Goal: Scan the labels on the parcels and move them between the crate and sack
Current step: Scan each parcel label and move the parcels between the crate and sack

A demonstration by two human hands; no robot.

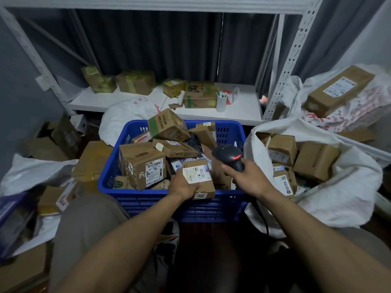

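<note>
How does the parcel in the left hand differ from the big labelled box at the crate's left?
The held parcel is smaller and flatter than the big box. The left hand grips the held parcel over the blue crate; the big box rests inside it, with no hand gripping it. Both are brown cardboard with white labels.

A white metal shelving rack (243, 111) stands before a dark pleated curtain (169, 43) (dimly lit), grey wall (19, 92) at left.

crate (211, 208): smooth plastic | parcel (206, 186): matt cardboard | scanner (228, 154): glossy plastic
</note>
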